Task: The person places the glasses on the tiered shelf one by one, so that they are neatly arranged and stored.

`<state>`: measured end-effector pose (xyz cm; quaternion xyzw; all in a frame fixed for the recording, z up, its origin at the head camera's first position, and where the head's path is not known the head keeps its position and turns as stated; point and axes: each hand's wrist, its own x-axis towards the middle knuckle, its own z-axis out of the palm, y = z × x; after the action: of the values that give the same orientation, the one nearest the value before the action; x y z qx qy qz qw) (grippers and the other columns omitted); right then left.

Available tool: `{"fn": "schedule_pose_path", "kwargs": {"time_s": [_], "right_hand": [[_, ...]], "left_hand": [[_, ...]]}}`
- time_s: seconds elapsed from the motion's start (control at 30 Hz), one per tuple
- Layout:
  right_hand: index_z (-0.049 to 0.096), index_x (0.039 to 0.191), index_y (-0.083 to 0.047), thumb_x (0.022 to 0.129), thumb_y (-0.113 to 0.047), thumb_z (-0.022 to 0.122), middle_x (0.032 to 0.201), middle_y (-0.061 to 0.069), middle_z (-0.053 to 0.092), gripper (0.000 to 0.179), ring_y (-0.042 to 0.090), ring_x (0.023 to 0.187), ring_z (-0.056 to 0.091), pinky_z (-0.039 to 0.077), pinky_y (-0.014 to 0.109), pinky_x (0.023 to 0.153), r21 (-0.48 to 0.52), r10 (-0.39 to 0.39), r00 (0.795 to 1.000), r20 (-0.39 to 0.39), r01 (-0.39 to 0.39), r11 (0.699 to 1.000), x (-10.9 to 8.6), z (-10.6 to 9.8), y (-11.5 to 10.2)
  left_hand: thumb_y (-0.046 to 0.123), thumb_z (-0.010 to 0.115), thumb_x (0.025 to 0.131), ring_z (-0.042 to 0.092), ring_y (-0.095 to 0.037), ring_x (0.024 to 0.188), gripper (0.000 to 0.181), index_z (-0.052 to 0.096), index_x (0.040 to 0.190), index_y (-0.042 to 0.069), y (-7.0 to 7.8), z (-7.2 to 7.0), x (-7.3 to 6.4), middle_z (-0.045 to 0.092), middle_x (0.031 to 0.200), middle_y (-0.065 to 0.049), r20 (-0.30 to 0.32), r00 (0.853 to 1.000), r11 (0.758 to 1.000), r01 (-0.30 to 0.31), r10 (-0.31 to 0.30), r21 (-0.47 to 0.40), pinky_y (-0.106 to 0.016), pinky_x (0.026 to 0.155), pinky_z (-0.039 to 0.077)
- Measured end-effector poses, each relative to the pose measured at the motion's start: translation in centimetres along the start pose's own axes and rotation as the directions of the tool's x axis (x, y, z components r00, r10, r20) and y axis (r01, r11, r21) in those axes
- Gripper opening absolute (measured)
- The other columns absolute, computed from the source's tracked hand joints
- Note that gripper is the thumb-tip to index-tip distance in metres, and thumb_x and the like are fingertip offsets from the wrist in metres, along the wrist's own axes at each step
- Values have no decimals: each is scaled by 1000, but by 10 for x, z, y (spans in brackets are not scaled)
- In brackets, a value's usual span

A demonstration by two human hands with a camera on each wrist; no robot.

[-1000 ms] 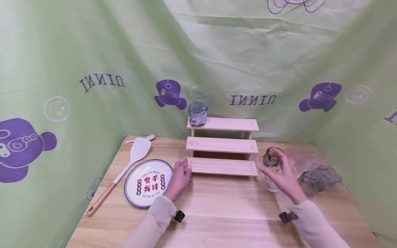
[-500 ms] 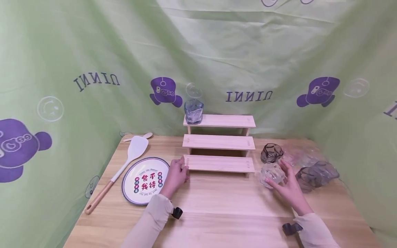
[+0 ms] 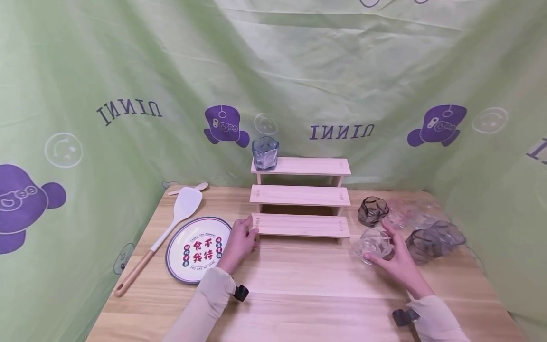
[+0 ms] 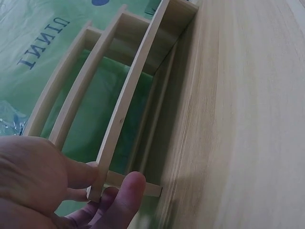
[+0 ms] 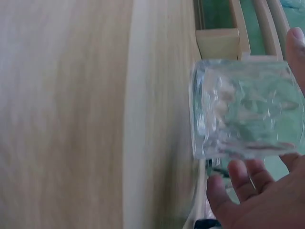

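My left hand [image 3: 240, 243] grips the left end of the lowest tier of a three-tier wooden display rack [image 3: 299, 224]. In the left wrist view its fingers and thumb lie around the tier's end [image 4: 106, 171]. Over on the right, my right hand [image 3: 400, 261] is spread around a clear drinking glass [image 3: 372, 243]. The right wrist view shows thumb and fingers on opposite sides of this clear glass [image 5: 245, 109], with gaps showing beside it. A bluish glass [image 3: 265, 154] stands upright at the left end of the top tier.
Behind the clear glass stands a dark grey glass [image 3: 372, 212]. Farther right are another grey glass [image 3: 436, 241], lying tilted, and blurred pinkish clear glassware [image 3: 403, 216]. A printed plate [image 3: 198, 270], a white spatula [image 3: 188, 202] and a small spoon [image 3: 201, 186] lie at left.
My right hand has come down from above the glasses to the clear glass, with thumb and fingers now around it. The left hand has stayed at the rack's end.
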<state>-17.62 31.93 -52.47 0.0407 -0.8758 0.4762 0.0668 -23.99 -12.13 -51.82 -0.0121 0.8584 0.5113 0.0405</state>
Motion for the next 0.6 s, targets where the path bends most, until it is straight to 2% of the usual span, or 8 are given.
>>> {"fn": "schedule_pose_path", "kwargs": {"time_s": [0.13,0.17,0.27,0.37,0.43,0.53,0.6], "right_hand": [[16,163,-11,82,-13,86,151,33,33,107,52,134,36,27,72,107,62,47,998,50,-50,997,0,-4,3],[17,163,-11,84,-14,85,152,32,34,104,51,135,36,29,66,111,69,58,996,64,-62,996,-1,-4,3],[20,161,-7,88,-12,81,153,29,37,96,48,137,36,34,33,114,93,60,993,97,-69,993,-2,-4,6],[25,159,-5,89,-11,80,150,27,41,90,44,135,38,31,6,98,118,41,994,102,-53,992,-3,-3,7],[27,158,-4,88,-10,80,149,28,42,88,38,134,41,30,2,96,135,31,995,96,-44,990,-3,-3,7],[29,157,-5,89,-10,80,148,27,44,85,19,130,46,31,3,96,133,30,995,92,-42,990,-4,-4,5],[31,156,-4,89,-11,80,147,27,44,83,11,126,47,33,4,96,121,36,995,90,-47,991,-4,-4,4]], "left_hand": [[9,61,102,67,-22,64,60,34,155,-2,1,-1,0,44,136,-25,3,1000,1000,-3,3,-6,-30,52,57],[9,61,102,67,-23,64,60,34,155,-2,1,-1,0,44,136,-25,5,1000,1000,-4,4,-7,-30,51,57],[9,62,102,66,-22,64,60,35,154,-2,0,-1,0,45,135,-24,12,1000,1000,-4,5,-12,-31,51,57],[10,62,101,65,-20,64,60,35,154,-2,0,-1,0,45,134,-24,17,1000,1000,-8,9,-9,-31,51,57],[10,62,101,65,-19,64,60,35,154,-2,0,-2,0,45,135,-24,15,1000,1000,-11,11,-5,-30,51,57],[10,63,101,66,-21,64,61,35,154,-2,1,-3,0,45,136,-25,8,1000,1000,-12,12,4,-30,51,57],[10,63,101,67,-23,65,61,35,154,-2,2,-4,0,45,136,-25,4,1000,1000,-10,10,4,-30,52,57]]}}
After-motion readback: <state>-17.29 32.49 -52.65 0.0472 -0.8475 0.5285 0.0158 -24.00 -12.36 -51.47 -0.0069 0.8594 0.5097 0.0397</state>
